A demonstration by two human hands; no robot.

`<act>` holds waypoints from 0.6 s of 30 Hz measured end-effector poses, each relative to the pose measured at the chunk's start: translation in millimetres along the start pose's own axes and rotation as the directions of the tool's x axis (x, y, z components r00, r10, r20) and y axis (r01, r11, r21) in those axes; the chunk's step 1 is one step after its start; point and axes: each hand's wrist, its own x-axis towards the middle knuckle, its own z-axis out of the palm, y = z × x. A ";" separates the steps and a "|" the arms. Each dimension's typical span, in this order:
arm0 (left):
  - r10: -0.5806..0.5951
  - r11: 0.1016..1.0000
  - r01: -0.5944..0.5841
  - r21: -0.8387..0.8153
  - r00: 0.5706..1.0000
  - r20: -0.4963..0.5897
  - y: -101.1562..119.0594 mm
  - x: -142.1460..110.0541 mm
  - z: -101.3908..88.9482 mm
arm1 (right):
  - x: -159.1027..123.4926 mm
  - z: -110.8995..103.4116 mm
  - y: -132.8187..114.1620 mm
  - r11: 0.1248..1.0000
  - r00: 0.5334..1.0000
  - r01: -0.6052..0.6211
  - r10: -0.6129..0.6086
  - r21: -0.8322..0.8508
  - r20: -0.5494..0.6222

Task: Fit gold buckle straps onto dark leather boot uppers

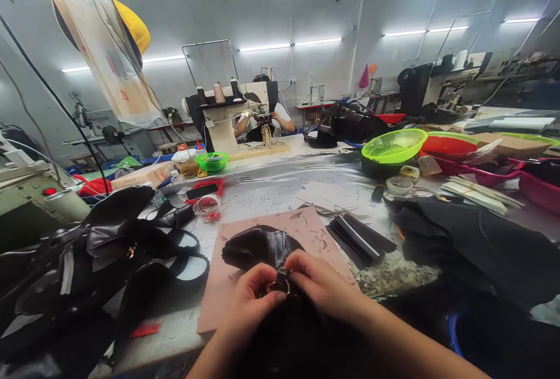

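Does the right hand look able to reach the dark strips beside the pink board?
Probably yes: the dark strips lie uncovered beyond the right hand, nothing blocking, though its fingers are occupied with the glossy black piece.

Straight ahead of the left hand (256,294) and right hand (326,285), a dark leather piece (254,246) is lying on the pink board (214,303), blocking the way. The board's bare left margin and the adjoining strip of table (178,309) are leaving room to pass, while a dark leather pile (100,242) is crowding farther left. Black strips (353,245) are obstructing the board's right edge; dark sheets (472,251) are spreading beyond them.
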 end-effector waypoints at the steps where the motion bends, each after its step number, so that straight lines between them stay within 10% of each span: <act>1: -0.005 1.000 0.005 -0.012 1.000 -0.013 -0.6 0.2 -0.4 | -1.0 -1.8 -0.4 0.999 0.999 -0.003 0.002 0.034 0.050; 5: -0.065 0.984 0.061 -0.165 0.998 -0.019 -6.6 1.7 2.1 | -11.7 -2.9 2.7 0.991 0.974 0.122 -0.108 -0.058 0.201; 8: -0.129 0.948 0.129 -0.290 0.991 0.021 -10.9 2.1 7.5 | -18.2 6.7 16.0 0.905 0.952 0.304 -0.286 -0.296 0.105; 15: -0.188 0.943 0.175 -0.283 0.982 -0.021 -14.8 3.7 15.1 | -22.8 15.3 40.5 0.552 0.610 0.531 -0.776 -0.643 -0.162; 18: -0.171 0.972 0.162 -0.170 0.984 -0.042 -17.6 3.1 17.5 | -31.6 7.2 34.2 0.518 0.609 0.513 -0.782 -0.684 -0.135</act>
